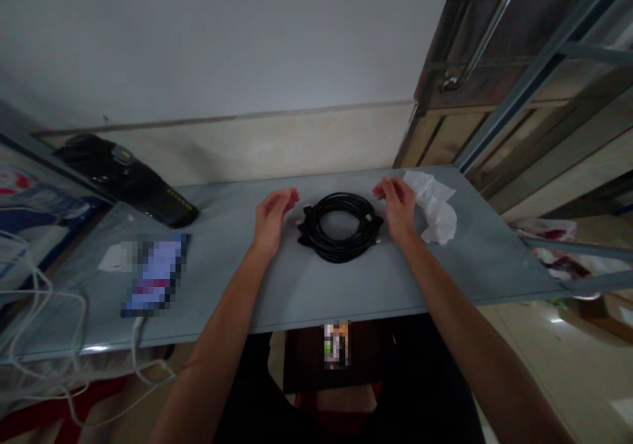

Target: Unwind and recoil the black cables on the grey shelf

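Observation:
A coil of black cable lies flat on the grey shelf board in front of me, with connector ends showing at its left and right sides. To the left of it hovers my left hand, fingers loosely bent and nothing in them. My right hand is on the other side, close to the coil's right edge, also with loosely bent fingers and holding nothing. Neither hand appears to touch the cable. Crumpled white paper or tissue lies just right of my right hand.
The grey shelf board meets a wall behind. At the left are a black cylindrical object, a phone with a white cord attached, and loose white cables. Metal frame posts stand at the right. A door handle is beyond.

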Tool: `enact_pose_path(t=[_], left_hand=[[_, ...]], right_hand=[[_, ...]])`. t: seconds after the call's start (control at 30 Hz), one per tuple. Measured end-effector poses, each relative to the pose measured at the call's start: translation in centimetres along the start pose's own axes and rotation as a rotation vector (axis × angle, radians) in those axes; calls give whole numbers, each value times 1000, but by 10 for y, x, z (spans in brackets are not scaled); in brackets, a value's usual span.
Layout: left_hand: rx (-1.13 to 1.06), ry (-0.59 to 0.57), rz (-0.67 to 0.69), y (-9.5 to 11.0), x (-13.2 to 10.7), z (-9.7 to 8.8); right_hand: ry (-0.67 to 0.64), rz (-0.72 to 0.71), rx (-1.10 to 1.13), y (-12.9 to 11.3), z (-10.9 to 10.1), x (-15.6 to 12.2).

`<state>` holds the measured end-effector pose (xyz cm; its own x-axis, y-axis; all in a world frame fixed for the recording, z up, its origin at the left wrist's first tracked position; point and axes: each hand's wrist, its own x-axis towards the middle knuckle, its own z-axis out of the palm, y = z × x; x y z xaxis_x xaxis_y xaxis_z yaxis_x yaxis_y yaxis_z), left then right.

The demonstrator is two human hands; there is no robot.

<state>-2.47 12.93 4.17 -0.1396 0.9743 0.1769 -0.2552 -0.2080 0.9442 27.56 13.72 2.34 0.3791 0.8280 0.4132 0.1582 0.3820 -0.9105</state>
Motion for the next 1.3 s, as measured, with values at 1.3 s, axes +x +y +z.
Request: enact_pose_path(t=[1.3], left_hand=[[-445, 101, -180, 18, 7, -41]], right_hand=[[137, 32, 88, -1, -2, -7]])
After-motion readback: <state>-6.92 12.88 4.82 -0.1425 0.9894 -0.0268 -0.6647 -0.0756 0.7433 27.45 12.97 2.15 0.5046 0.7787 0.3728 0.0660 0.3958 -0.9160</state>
